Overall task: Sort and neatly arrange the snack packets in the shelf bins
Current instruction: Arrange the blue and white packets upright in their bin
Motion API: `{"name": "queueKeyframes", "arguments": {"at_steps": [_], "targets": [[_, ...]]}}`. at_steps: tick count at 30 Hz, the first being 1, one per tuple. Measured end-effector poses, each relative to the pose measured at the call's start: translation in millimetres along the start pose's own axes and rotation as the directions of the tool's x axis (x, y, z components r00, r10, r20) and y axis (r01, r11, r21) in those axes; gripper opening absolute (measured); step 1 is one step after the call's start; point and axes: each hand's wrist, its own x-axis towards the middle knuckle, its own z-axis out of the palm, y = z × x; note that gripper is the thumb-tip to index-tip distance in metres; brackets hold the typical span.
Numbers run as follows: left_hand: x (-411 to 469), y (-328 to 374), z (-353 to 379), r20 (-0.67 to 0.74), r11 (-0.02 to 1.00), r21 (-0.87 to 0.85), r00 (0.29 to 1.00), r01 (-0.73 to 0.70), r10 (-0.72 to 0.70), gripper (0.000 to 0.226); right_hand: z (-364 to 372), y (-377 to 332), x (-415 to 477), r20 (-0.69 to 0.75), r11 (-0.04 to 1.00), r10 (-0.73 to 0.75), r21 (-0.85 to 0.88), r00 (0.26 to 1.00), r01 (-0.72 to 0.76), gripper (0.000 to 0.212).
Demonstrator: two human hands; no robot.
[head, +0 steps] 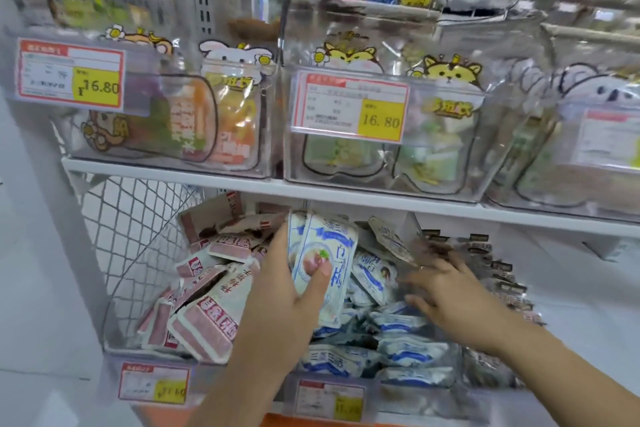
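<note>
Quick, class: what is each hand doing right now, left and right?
Left hand: grips upright blue-and-white packets, thumb across the front.
Right hand: open, fingers spread, blurred, holding nothing that shows.

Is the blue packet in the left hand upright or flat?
Roughly upright: the left hand holds the packet on end, thumb across its front, above the pile.

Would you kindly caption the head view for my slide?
Left hand grips upright blue-and-white packets while right hand hovers over the loose pile.

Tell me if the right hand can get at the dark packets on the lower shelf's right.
Probably yes: the right hand hovers open just beside the dark packets, nothing between them.
</note>
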Motion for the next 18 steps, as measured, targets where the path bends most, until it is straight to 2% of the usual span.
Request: {"name": "queueKeyframes", "arguments": {"at_steps": [2,4,5,8,9,10,12,15,18], "targets": [[-0.6,8.8,12.0,0.045,0.993,0.107,0.998,-0.057,0.052,0.071,5.6,-0.8,-8.0,0.046,0.999,-0.027,-0.021,0.999,0.028,0.041],[5.6,15.6,23.8,0.08,0.977,0.197,0.995,-0.078,0.063,0.069,6.3,-3.3,-13.4,0.022,0.998,-0.06,-0.009,0.998,0.06,0.049],[10.3,17.0,30.8,0.099,0.974,0.208,0.993,-0.086,0.066,0.065,7.1,-1.8,-14.7,0.008,0.997,-0.073,0.0,0.997,0.073,0.045],[26.4,20.6,51.6,0.148,0.97,0.225,0.987,-0.089,0.056,0.046,14.2,5.6,-18.7,-0.099,0.986,-0.143,0.076,0.985,0.151,0.037],[31.9,21.4,58.1,0.169,0.962,0.259,0.985,-0.081,0.038,0.041,17.5,7.4,-20.7,-0.176,0.978,-0.17,0.088,0.97,0.187,0.034],[37.2,21.3,64.2,0.193,0.952,0.295,0.981,-0.085,0.028,0.041,21.8,9.4,-20.7,-0.269,0.973,-0.186,0.083,0.945,0.215,0.028],[47.1,21.0,75.7,0.242,0.93,0.331,0.967,-0.16,0.08,0.056,28.7,13.7,-19.7,-0.393,0.958,-0.207,0.103,0.896,0.266,0.017],[53.0,18.5,93.7,0.351,0.94,0.268,0.93,-0.214,0.111,0.064,37.0,17.7,-17.0,-0.337,0.937,-0.223,0.187,0.915,0.297,0.022],[54.2,11.7,106.4,0.506,0.942,0.296,0.863,-0.158,-0.015,0.061,34.8,24.4,-16.3,-0.33,0.91,-0.265,0.224,0.906,0.348,0.016]]}}
